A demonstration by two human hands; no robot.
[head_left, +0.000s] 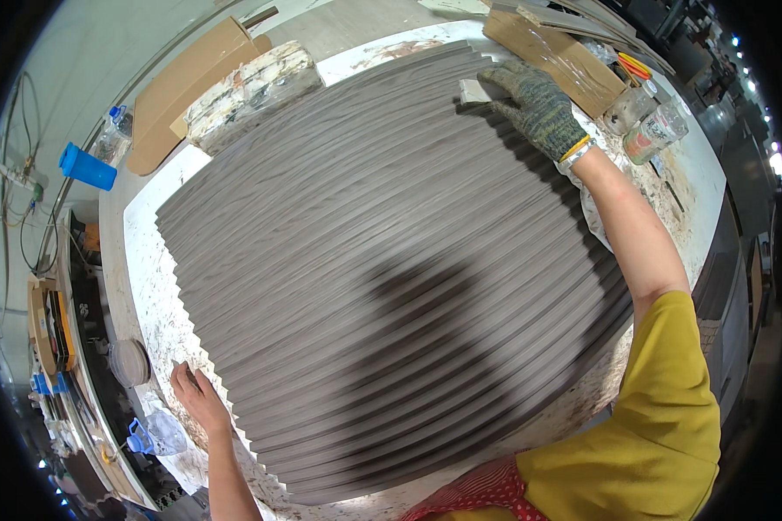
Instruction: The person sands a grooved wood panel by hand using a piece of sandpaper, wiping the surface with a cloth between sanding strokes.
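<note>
A large grey wood-grain panel (347, 226) with a ridged surface and zigzag side edges spreads across the table in front of me. My right hand (534, 108), in a dark grey knitted glove, reaches to the panel's far right corner. Between its thumb and fingers is a small pale block (473, 92), resting on or just over the ridges; its exact kind is unclear. My left hand (198, 399) is bare, fingers apart, beside the panel's near left edge. Whether it touches that edge I cannot tell.
Beyond the panel lie a stained, wrapped block (252, 95) and a cardboard box (191, 87). At far right are another carton (556, 56) and a clear bottle (656, 132). Leftward are a blue cup (88, 166), a plastic jug (158, 434) and round discs (130, 363).
</note>
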